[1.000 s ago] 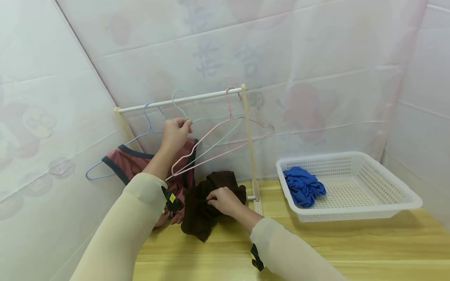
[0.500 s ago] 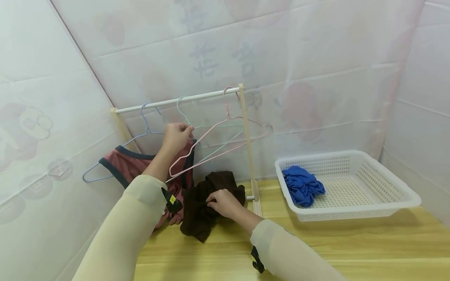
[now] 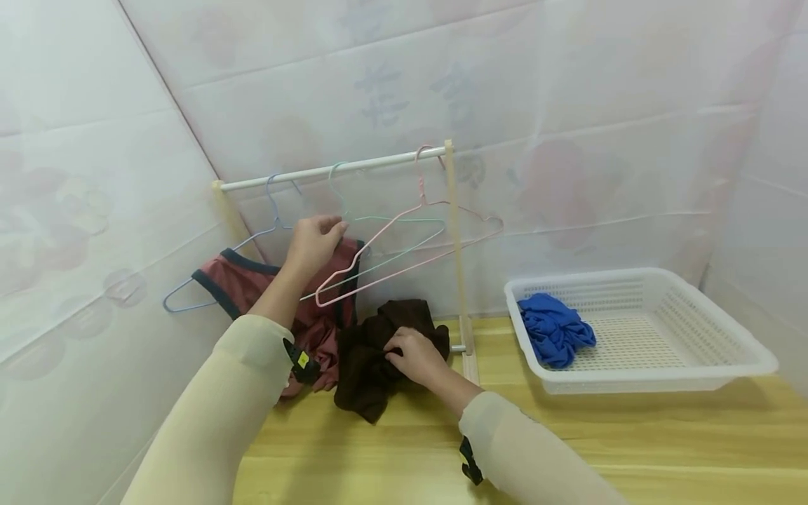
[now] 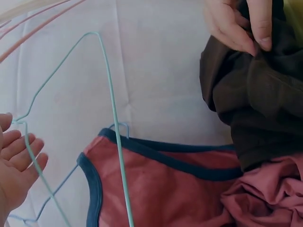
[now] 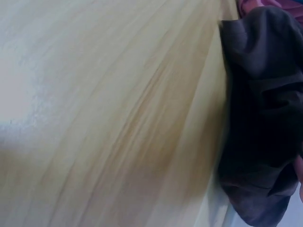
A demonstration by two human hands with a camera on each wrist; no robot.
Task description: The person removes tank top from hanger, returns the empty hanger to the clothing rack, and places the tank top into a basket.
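A mint-green wire hanger (image 3: 404,219) hangs by its hook from the rack's white rod (image 3: 379,162). At its neck is my left hand (image 3: 313,242); in the left wrist view that hand's loosened fingers (image 4: 19,153) spread beside the wire (image 4: 113,106). My right hand (image 3: 413,354) pinches a crumpled dark brown garment (image 3: 362,379) that lies bunched on the table under the rack. A reddish sleeveless top (image 4: 156,179) with dark blue trim hangs on a blue hanger (image 3: 275,217) to the left, its lower part bunched beside the brown cloth.
A pink hanger (image 3: 421,186) hangs near the rack's right wooden post (image 3: 459,259), overlapping the green one in the head view. To the right, a white plastic basket (image 3: 631,379) holds a crumpled blue cloth (image 3: 555,330). Pale printed sheeting closes the back and sides.
The green hanger's hook has come down onto the rod, and my left fingers have loosened at its neck. My right hand keeps its pinch on the brown garment. The head view has shifted slightly.
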